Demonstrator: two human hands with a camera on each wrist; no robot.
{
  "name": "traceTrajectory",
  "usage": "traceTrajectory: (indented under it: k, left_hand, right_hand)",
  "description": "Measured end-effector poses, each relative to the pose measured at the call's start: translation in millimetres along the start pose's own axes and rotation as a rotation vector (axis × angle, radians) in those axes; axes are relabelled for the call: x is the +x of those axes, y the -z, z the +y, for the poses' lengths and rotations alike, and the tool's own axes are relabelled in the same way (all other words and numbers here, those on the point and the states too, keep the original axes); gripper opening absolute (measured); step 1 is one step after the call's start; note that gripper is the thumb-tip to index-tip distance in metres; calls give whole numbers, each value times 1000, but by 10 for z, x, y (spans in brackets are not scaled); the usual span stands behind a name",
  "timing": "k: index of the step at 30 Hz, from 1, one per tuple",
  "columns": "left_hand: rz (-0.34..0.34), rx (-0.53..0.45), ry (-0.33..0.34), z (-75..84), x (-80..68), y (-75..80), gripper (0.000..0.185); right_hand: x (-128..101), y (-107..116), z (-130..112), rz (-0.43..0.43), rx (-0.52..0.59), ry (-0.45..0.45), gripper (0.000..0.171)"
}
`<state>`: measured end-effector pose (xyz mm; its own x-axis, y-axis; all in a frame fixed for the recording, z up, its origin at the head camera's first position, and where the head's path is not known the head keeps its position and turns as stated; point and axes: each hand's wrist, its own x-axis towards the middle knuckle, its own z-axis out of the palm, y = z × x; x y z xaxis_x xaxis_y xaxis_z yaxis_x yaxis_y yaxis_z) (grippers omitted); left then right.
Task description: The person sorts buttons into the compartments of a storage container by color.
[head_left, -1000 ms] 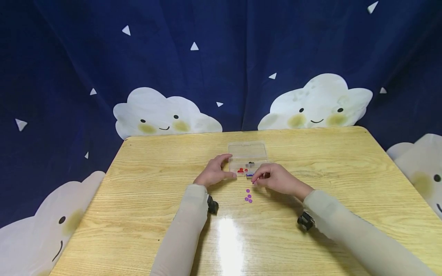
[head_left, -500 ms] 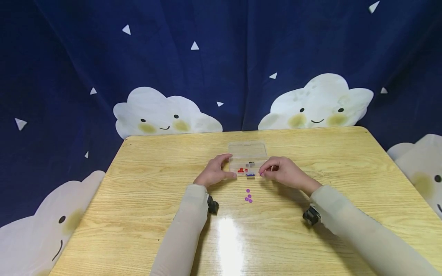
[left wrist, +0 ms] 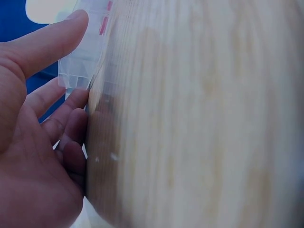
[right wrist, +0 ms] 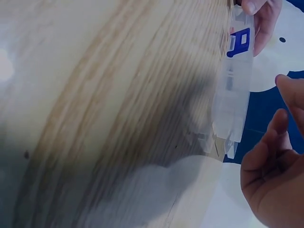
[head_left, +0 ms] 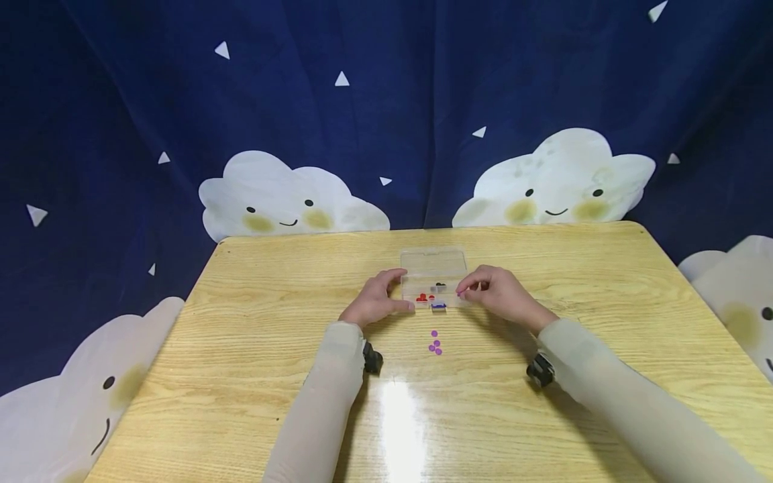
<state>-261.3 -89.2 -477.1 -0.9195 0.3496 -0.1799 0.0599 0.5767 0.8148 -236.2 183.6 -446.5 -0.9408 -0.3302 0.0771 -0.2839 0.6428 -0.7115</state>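
Observation:
A clear plastic compartment box [head_left: 415, 284] sits on the table, its lid leaning open at the back. My left hand [head_left: 376, 300] grips the box's left end, thumb at the front corner and index finger at the back. Between thumb and fingertip, my right hand [head_left: 501, 294] pinches a small purple disc [head_left: 459, 294] over the box's front right part. Inside lie red pieces [head_left: 421, 298] at front left and black pieces [head_left: 441, 285] toward the back. A blue latch [right wrist: 239, 42] marks the box's front. In the right wrist view the disc cannot be made out.
Several purple discs [head_left: 437, 343] lie loose on the wooden table [head_left: 253, 376] in front of the box. Behind the table hangs a dark blue curtain [head_left: 386, 114] with clouds and triangles. Each wrist carries a small black camera.
My right hand has moved right and slightly back with the purple disc, from in front of the blue latch to over the box's right compartment. My left hand has stayed put.

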Motion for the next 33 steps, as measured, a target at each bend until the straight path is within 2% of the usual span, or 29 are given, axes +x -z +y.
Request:
traceTrajectory:
  k: [6,12,33]
  left_hand:
    - [-8,-5,4,2,6,2,80]
    - [0,1,4,-12,13,12,80]
    - [0,6,9,19,-9,11,79]
  right_hand:
    - [63,10,29,15,-43,-23,12]
    - [143,32,59,25,-85,5,14]
    - [179,10,35,-16,-103,-29,13]
